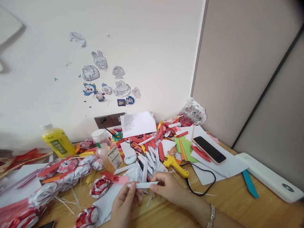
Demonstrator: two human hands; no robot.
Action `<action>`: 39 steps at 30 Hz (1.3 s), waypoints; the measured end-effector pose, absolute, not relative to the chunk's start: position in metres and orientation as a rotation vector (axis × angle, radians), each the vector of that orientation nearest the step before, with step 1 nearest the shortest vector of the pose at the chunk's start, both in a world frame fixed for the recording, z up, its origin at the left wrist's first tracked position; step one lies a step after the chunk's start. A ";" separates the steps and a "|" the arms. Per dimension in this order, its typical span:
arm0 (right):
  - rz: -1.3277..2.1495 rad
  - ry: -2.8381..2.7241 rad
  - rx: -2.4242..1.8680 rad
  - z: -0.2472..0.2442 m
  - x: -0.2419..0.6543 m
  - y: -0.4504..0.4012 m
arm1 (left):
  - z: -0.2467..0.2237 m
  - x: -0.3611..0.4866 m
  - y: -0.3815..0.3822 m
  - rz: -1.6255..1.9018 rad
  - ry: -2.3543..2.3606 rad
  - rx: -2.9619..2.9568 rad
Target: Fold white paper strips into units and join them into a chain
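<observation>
Between both hands a folded white paper strip (pixel 143 185) is held level above the front of the table. My left hand (pixel 124 202) pinches its left end between thumb and finger. On its right end my right hand (pixel 167 188) has a similar pinch, and a bracelet circles that wrist. Just beyond the strip lies a heap of folded white paper pieces (pixel 145 169), mixed with red ones (pixel 161 150) farther back. A yellow glue gun (pixel 175 164) rests beyond my right hand. Left of my left hand sits a red-and-white folded paper rose (pixel 101 186).
At the left stand a yellow bottle (pixel 58 141) and a clear jar (pixel 106 148), near a long row of paper flowers (pixel 59 183). A phone (pixel 209 149) lies on white sheets at the right, by a long white device (pixel 268 177). A black cord (pixel 215 179) loops near my right forearm.
</observation>
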State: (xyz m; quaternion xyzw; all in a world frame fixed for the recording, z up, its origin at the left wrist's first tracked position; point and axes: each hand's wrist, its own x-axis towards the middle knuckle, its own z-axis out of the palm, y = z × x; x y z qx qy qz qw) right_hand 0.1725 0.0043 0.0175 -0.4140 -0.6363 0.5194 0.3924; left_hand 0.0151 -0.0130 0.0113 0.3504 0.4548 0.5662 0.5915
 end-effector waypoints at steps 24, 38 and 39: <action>0.903 -1.922 -1.146 0.012 0.171 0.002 | 0.017 0.014 -0.016 1.295 1.113 0.978; 0.911 -1.924 -1.141 0.013 0.167 -0.002 | 0.011 0.018 -0.011 1.223 1.050 0.842; 0.897 -1.933 -1.137 0.013 0.166 -0.003 | 0.013 0.020 -0.012 1.207 1.040 0.856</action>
